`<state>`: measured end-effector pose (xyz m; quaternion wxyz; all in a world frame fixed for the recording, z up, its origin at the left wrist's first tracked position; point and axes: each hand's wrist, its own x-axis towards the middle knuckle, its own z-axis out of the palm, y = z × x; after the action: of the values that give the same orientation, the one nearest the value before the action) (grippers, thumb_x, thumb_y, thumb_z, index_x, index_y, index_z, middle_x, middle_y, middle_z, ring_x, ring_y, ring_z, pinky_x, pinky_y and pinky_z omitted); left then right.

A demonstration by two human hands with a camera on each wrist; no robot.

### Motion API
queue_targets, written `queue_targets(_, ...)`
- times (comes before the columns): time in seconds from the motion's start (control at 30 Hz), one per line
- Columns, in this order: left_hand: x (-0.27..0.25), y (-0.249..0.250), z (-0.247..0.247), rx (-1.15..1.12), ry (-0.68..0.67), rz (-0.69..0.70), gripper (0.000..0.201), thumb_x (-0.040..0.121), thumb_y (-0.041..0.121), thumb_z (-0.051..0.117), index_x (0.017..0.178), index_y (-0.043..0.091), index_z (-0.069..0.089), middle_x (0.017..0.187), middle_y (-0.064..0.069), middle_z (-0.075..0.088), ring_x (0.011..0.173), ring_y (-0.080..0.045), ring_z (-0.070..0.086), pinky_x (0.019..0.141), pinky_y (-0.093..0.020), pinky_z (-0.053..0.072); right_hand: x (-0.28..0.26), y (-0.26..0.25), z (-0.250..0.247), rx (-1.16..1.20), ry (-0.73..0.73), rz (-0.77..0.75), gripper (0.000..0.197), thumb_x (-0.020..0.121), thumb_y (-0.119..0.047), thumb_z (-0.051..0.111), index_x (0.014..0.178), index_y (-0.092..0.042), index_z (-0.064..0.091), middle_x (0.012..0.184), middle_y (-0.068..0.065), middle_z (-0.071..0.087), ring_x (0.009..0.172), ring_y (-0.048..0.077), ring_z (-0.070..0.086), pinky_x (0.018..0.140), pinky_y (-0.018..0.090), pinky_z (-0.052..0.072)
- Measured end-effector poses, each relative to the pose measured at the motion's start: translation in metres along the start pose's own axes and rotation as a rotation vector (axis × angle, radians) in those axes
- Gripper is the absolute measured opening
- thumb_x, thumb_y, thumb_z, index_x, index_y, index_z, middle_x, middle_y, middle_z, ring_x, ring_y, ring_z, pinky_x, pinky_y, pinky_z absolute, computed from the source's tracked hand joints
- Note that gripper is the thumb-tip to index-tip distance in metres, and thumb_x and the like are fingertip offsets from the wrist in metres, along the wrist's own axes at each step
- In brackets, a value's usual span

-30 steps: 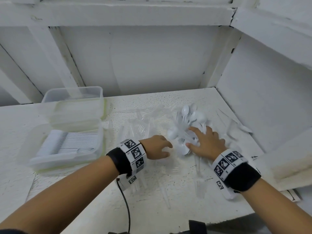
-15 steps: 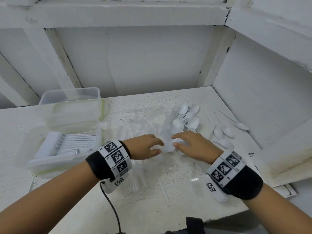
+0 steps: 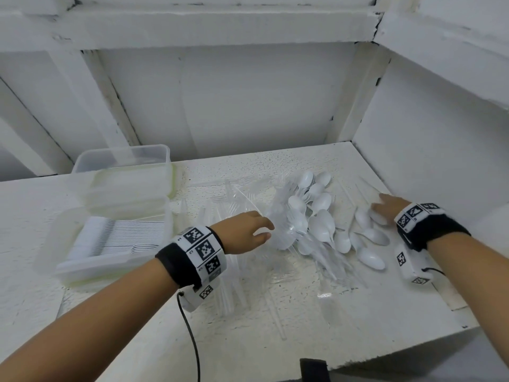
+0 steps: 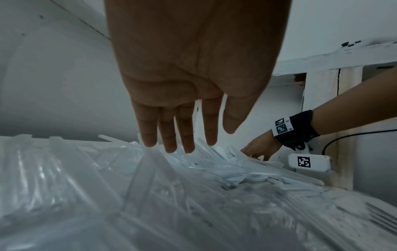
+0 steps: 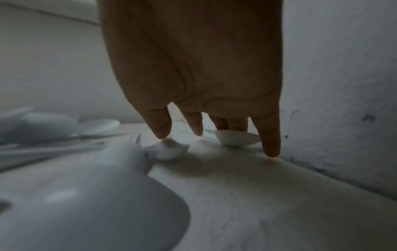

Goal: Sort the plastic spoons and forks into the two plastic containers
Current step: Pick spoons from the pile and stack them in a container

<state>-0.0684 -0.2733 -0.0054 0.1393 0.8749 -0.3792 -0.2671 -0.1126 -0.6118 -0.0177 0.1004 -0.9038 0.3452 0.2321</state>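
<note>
A heap of white plastic spoons (image 3: 314, 216) lies mid-shelf, tangled with clear plastic forks (image 3: 237, 199) that spread to the left. My left hand (image 3: 264, 228) rests at the heap's left edge, and in the left wrist view its fingers (image 4: 169, 142) are straight over the clear cutlery (image 4: 150, 178), gripping nothing. My right hand (image 3: 381, 206) is by the right wall with its fingers spread. There its fingertips (image 5: 163, 132) press down on two loose spoon bowls (image 5: 235, 138). The near clear container (image 3: 91, 260) holds stacked white cutlery. The far clear container (image 3: 121, 158) looks empty.
Translucent lids (image 3: 129, 188) lie over the two containers at the left. White walls close the shelf at the back and the right (image 3: 429, 161). Loose spoons (image 3: 371, 259) lie near the right hand. A black cable (image 3: 192, 340) hangs from my left wrist past the front edge.
My right hand has left the middle of the spoon heap and moved right to the loose spoons by the wall. My left hand stayed at the heap's left edge.
</note>
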Motion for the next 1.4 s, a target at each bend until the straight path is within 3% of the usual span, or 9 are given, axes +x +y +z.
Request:
queue_targets(0.3,-0.008,-0.019,0.009,0.079,-0.096,-0.061,0.040,0.098,0.036,0.041,0.135,0.023,0.044,0.149,-0.001,0.029,0.132,-0.020,0.034,0.109,-0.032,0.029,-0.034,-0.045,0.034,0.024,0.030,-0.158,0.040,0.097,-0.036,0.034,0.117,-0.006,0.053,0.117,0.014,0.059,0.104,0.030,0.058,0.091,0.037,0.046)
queue_targets(0.47,-0.016,-0.025,0.017,0.177,-0.086,-0.008,0.043,0.098,0.036,0.040,0.139,0.023,0.039,0.154,-0.001,0.018,0.140,-0.021,0.021,0.113,-0.030,0.021,-0.056,-0.071,0.057,0.085,0.037,-0.266,0.023,0.095,-0.026,0.037,0.096,-0.009,0.053,0.100,0.012,0.060,0.086,0.026,0.059,0.076,0.035,0.048)
queue_targets(0.7,-0.021,-0.023,0.011,0.085,-0.055,-0.010,0.040,0.098,0.035,0.041,0.137,0.025,0.043,0.151,-0.002,0.027,0.138,-0.020,0.027,0.111,-0.030,0.023,-0.078,-0.087,0.073,0.175,0.013,-0.306,0.045,0.095,-0.043,0.034,0.119,-0.008,0.049,0.116,0.015,0.055,0.106,0.031,0.053,0.093,0.041,0.044)
queue_targets(0.9,0.008,0.006,-0.013,0.119,0.075,0.093,0.038,0.098,0.034,0.041,0.133,0.021,0.048,0.140,-0.005,0.042,0.125,-0.021,0.043,0.105,-0.038,0.036,-0.081,-0.075,0.049,0.301,0.020,-0.288,0.033,0.099,-0.013,0.028,0.069,-0.013,0.041,0.098,0.014,0.053,0.089,0.020,0.045,0.077,0.029,0.032)
queue_targets(0.97,0.023,0.021,-0.015,0.140,0.098,0.075,0.038,0.098,0.035,0.040,0.131,0.018,0.050,0.137,-0.007,0.045,0.121,-0.023,0.047,0.102,-0.039,0.039,-0.080,-0.069,0.038,0.342,0.007,-0.236,0.030,0.100,-0.013,0.029,0.074,-0.019,0.044,0.100,0.013,0.046,0.092,0.021,0.042,0.079,0.029,0.032)
queue_targets(1.1,0.051,0.046,-0.004,0.221,0.093,-0.021,0.044,0.098,0.043,0.033,0.118,0.012,0.057,0.119,-0.010,0.054,0.105,-0.025,0.053,0.087,-0.036,0.043,-0.076,-0.053,0.028,0.770,-0.015,-0.143,0.030,0.097,-0.015,0.044,0.119,-0.001,0.057,0.103,0.011,0.054,0.095,0.022,0.052,0.087,0.036,0.042)
queue_targets(1.17,0.060,0.053,0.003,0.282,0.102,-0.048,0.047,0.096,0.049,0.035,0.114,0.010,0.057,0.114,-0.009,0.055,0.104,-0.026,0.052,0.081,-0.034,0.040,-0.078,-0.045,0.029,0.925,-0.025,-0.166,0.027,0.093,-0.009,0.048,0.116,-0.005,0.061,0.103,0.007,0.060,0.096,0.018,0.056,0.083,0.036,0.047)
queue_targets(1.27,0.067,0.056,0.006,0.326,0.081,-0.056,0.041,0.096,0.043,0.042,0.117,0.010,0.053,0.116,-0.009,0.054,0.108,-0.026,0.051,0.083,-0.034,0.037,-0.082,-0.040,0.032,0.982,0.129,-0.278,0.021,0.090,-0.004,0.052,0.103,-0.014,0.065,0.099,0.009,0.067,0.093,0.020,0.064,0.068,0.030,0.050)
queue_targets(1.4,0.065,0.049,-0.001,0.053,0.134,-0.023,0.028,0.096,0.024,0.045,0.112,0.005,0.055,0.113,-0.011,0.058,0.104,-0.025,0.054,0.076,-0.028,0.036,-0.085,-0.040,0.031,0.959,0.416,-0.403,0.016,0.092,-0.017,0.055,0.081,-0.011,0.065,0.074,0.007,0.065,0.075,0.021,0.061,0.071,0.036,0.050)
